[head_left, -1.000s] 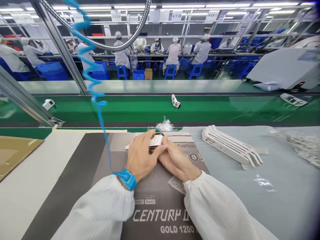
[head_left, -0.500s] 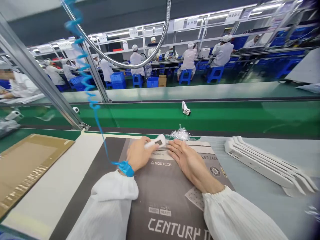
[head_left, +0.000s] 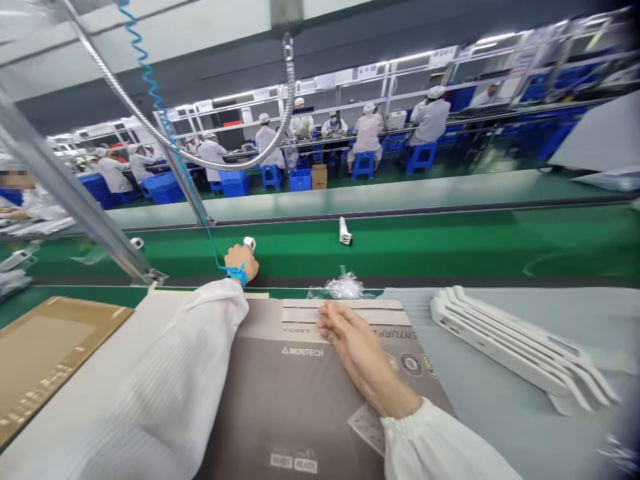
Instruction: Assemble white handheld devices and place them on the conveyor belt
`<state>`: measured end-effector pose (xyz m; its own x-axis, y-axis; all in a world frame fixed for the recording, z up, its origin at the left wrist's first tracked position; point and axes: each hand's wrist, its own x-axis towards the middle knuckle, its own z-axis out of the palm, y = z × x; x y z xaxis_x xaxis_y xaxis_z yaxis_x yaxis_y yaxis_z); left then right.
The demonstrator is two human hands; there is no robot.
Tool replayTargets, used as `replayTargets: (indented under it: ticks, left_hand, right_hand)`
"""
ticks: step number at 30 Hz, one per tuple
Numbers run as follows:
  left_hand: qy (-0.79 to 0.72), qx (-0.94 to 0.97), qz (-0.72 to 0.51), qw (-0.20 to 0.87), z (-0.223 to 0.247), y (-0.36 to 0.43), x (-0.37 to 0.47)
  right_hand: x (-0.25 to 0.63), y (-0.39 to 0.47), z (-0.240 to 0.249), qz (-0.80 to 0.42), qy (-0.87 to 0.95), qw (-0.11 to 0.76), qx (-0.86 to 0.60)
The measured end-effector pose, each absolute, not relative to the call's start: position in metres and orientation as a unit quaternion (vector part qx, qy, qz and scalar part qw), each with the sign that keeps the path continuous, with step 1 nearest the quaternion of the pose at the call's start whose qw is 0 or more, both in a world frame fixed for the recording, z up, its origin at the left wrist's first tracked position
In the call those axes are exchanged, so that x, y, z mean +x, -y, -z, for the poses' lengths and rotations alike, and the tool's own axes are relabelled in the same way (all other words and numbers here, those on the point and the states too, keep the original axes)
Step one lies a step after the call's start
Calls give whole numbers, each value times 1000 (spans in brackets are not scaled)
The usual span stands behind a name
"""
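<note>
My left hand (head_left: 242, 263), with a blue strap (head_left: 237, 274) at the wrist, reaches over the green belt (head_left: 295, 257). Its fingers are closed on a small white device (head_left: 249, 243), whose end sticks out beyond them. My right hand (head_left: 353, 340) rests on the grey printed cardboard (head_left: 270, 393) near its far edge, with fingers nearly straight and nothing held. Another white device (head_left: 345, 231) lies on the belt, right of my left hand. Crumpled clear plastic (head_left: 345, 285) lies just past the cardboard.
Several long white parts (head_left: 520, 350) lie on the right. Brown cardboard (head_left: 60, 360) is at the left. A metal post (head_left: 75, 187) slants up on the left, and a coiled blue cord (head_left: 150, 73) hangs there. People in white (head_left: 367, 130) sit across the belt.
My left hand has moved forward and left from the cardboard to over the belt, carrying the white device. My right hand stays on the cardboard. The view has shifted slightly.
</note>
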<state>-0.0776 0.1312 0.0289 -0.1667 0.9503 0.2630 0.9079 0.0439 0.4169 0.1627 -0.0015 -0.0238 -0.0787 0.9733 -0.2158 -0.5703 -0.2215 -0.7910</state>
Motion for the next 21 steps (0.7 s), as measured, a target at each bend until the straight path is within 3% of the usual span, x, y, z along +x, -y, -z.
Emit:
replayTargets:
  ticks: [13, 21]
  left_hand:
    - [-628, 739, -195, 148, -3, -232, 111]
    - [-691, 640, -262, 213, -15, -207, 93]
  right_hand:
    - [163, -2, 24, -710, 251, 552, -358]
    - [166, 1, 17, -720, 215, 559, -350]
